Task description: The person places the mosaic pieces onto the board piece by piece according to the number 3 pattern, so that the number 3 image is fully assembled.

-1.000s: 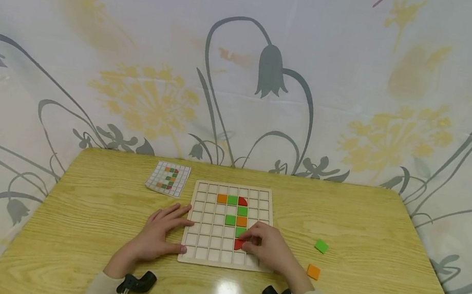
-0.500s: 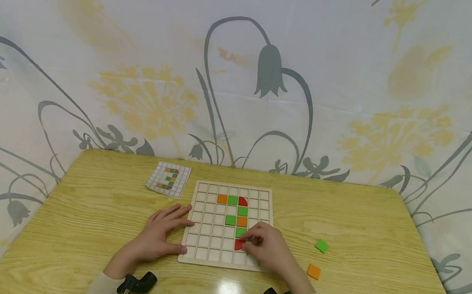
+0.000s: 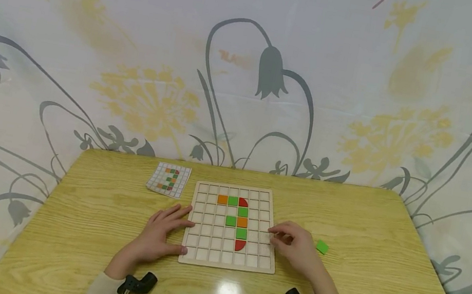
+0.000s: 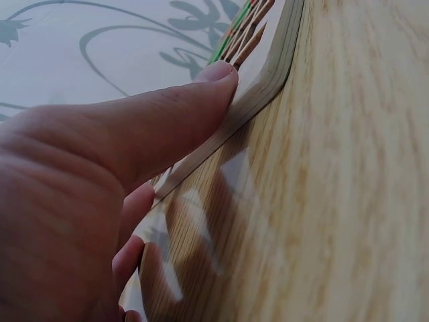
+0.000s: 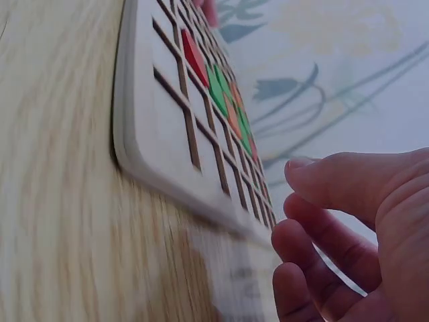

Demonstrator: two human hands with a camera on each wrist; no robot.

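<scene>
Red piece (image 3: 240, 245) sat in the board (image 3: 225, 265) at lower centre; left hand (image 3: 160, 236) lay flat, steadying the board's edge; right hand (image 3: 294, 245), loosely curled and apparently empty, neared the green tile (image 3: 322, 246), probably next to be pinched.

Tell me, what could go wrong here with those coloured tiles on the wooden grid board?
The right hand hovers at the right edge of the wooden grid board; a bump might shift the board and jolt the red half-round tile from its cell. The left hand only rests against the left edge, so its hold seems light. The loose green square tile lies right beside the right hand and could be knocked away.
</scene>
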